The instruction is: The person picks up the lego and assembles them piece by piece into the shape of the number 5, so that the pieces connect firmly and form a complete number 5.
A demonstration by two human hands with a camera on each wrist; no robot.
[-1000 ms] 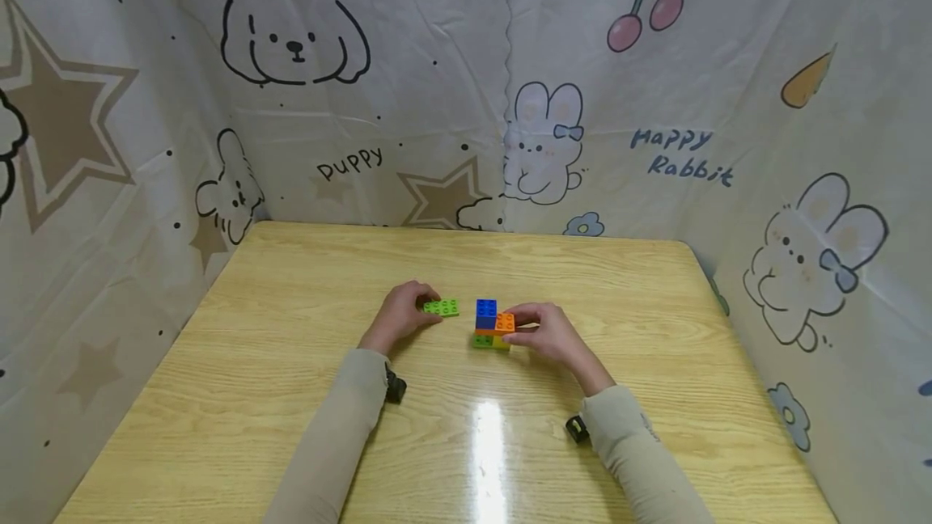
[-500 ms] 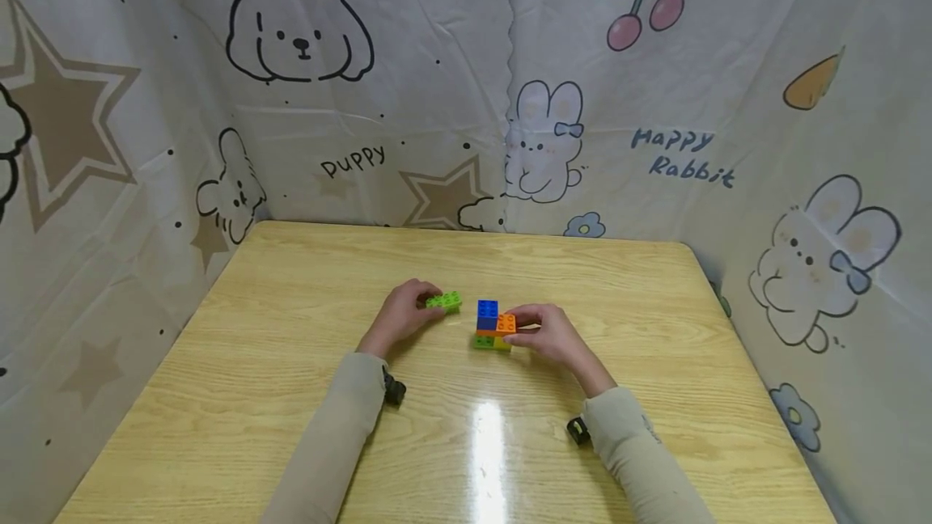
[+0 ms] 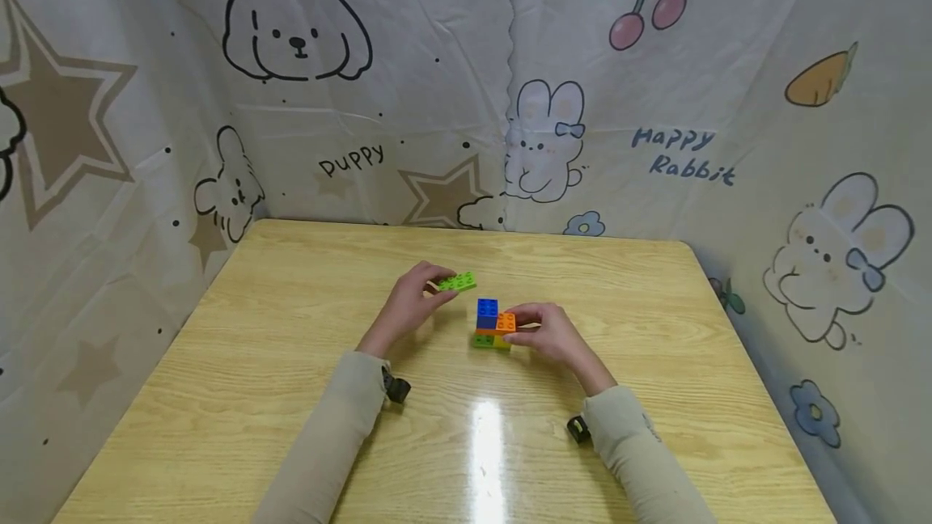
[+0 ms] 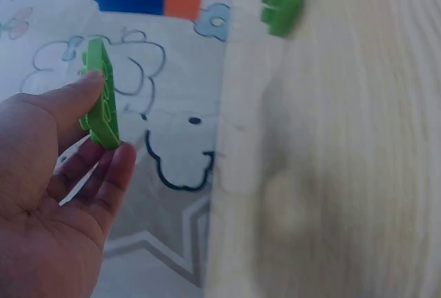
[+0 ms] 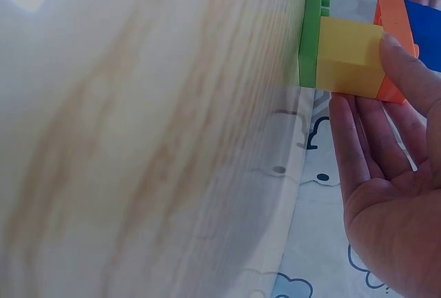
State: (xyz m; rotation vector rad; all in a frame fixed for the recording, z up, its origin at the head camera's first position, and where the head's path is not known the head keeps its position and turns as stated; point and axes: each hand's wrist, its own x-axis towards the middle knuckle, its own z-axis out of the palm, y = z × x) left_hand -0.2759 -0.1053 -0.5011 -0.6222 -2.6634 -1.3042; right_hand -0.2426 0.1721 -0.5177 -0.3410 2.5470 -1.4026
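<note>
A studded green brick (image 3: 459,282) hangs above the worktop (image 3: 218,362), clamped in the thumb-and-finger grip of the left hand (image 3: 409,297), near a stack (image 3: 486,320) of green, yellow, orange and blue bricks. The right hand (image 3: 549,335) has its grip pinched on that stack, before a cartoon-printed cloth (image 3: 422,87).

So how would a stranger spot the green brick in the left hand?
On the wooden table, find the multicoloured stack near the middle. To its left, the left hand pinches a flat green brick. Unlike the stack's green base, it is joined to no other brick.
</note>
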